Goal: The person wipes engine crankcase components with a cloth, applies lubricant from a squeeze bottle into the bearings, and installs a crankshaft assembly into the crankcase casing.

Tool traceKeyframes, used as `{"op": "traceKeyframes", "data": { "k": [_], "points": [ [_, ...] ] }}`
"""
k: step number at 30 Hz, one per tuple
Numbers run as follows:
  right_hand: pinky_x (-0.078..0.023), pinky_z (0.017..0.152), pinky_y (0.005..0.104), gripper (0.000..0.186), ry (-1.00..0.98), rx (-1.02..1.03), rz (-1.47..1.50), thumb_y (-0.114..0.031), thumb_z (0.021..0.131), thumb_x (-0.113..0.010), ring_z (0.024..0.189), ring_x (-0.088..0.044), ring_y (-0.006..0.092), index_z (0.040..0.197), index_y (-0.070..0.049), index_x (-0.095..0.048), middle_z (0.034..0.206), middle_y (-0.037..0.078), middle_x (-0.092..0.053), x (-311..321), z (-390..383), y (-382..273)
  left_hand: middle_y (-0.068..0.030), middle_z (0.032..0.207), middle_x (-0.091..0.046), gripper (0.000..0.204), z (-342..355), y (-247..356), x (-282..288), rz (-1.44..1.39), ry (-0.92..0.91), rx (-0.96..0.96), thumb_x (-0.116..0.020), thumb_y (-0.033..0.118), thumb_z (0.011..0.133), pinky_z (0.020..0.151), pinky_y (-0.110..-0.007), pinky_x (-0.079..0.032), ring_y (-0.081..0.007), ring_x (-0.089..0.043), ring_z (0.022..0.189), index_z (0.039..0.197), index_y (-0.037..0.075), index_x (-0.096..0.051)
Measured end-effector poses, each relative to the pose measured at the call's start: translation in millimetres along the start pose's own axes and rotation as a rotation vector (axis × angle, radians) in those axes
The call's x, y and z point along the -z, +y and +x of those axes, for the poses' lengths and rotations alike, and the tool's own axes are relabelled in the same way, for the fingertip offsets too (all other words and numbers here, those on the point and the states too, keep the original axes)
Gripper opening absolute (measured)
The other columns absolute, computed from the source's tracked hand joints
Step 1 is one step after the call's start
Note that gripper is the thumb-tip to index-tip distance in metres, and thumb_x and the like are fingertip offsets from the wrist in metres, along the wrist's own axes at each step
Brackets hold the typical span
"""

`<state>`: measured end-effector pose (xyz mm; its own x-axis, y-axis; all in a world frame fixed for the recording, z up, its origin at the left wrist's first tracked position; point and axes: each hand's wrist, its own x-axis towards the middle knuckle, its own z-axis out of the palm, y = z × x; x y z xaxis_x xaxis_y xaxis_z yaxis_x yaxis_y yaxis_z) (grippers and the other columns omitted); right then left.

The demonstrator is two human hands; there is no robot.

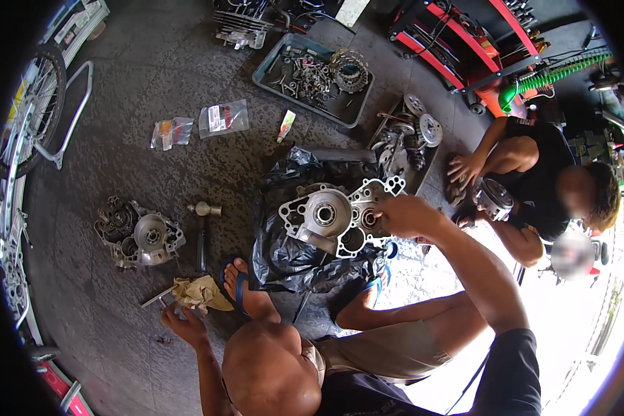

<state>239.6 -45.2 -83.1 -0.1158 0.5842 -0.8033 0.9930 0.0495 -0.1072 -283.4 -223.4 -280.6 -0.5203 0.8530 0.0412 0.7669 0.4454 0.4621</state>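
Observation:
A silver crankcase half (324, 216) rests on black plastic sheeting (277, 253) between my feet. My right hand (410, 216) reaches over its right side, fingers closed, their tips at a bearing (369, 219) in the casting; anything pinched there is hidden. Down at the left, my left hand (184, 326) is closed at the stem of a metal T-handle wrench (157, 298), its bar sticking out past the fingers. Touching that wrench is a crumpled brown cloth or paper (202, 294). A hammer (202, 236) lies beyond it, beside the other crankcase half (145, 237).
Past the sheeting are a tray of small parts (312, 104), gears (416, 128), a small tube (286, 126) and plastic bags (223, 118). At right, a co-worker (534, 180) crouches by a round metal part (494, 199). A red tool cart (464, 41) stands behind; a wheel (38, 104) is left.

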Motion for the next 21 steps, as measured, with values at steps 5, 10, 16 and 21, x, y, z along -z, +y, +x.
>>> {"op": "traceKeyframes", "data": {
  "k": [5, 10, 16, 21],
  "points": [
    [-0.055, 0.087, 0.0446, 0.033, -0.097, -0.197, -0.101, -0.008, 0.084, -0.053, 0.108, -0.066, 0.0343, 0.114, -0.009, -0.068, 0.108, 0.016, -0.07, -17, 7, -10, -0.0222, 0.118, -0.046, 0.03, 3, 19, -5, -0.001, -0.048, 0.045, -0.051, 0.018, 0.091, 0.095, -0.05, -0.042, -0.039, -0.048, 0.115, 0.114, -0.001, -0.056],
    [-0.051, 0.055, 0.0371, 0.021, -0.215, -0.213, 0.125, -0.011, 0.086, -0.051, 0.067, -0.066, 0.024, 0.09, -0.003, -0.07, 0.08, 0.013, -0.069, -25, 41, 15, -0.0208, 0.12, -0.046, 0.03, 5, 20, -4, -0.079, -0.022, 0.038, -0.051, 0.018, 0.091, 0.095, -0.049, -0.043, -0.0376, -0.05, 0.114, 0.113, -0.001, -0.056],
    [-0.044, 0.042, 0.0343, 0.022, -0.358, -0.32, 0.75, -0.014, 0.087, -0.05, 0.05, -0.059, 0.0194, 0.08, -0.003, -0.068, 0.068, 0.011, -0.066, -42, 41, 38, -0.0204, 0.12, -0.046, 0.032, 0, 8, -2, -0.041, -0.042, 0.077, -0.053, 0.022, 0.092, 0.094, -0.049, -0.044, -0.0378, -0.05, 0.114, 0.115, 0.0, -0.056],
    [-0.055, 0.085, 0.0474, 0.028, -0.197, -0.084, -0.271, -0.014, 0.084, -0.055, 0.102, -0.067, 0.0358, 0.107, -0.01, -0.07, 0.104, 0.016, -0.071, -11, 22, -5, -0.0213, 0.117, -0.047, 0.034, -1, 0, -9, 0.062, -0.039, 0.067, -0.055, 0.025, 0.092, 0.092, -0.051, -0.043, -0.0396, -0.05, 0.112, 0.115, -0.001, -0.057]
  ]
}}
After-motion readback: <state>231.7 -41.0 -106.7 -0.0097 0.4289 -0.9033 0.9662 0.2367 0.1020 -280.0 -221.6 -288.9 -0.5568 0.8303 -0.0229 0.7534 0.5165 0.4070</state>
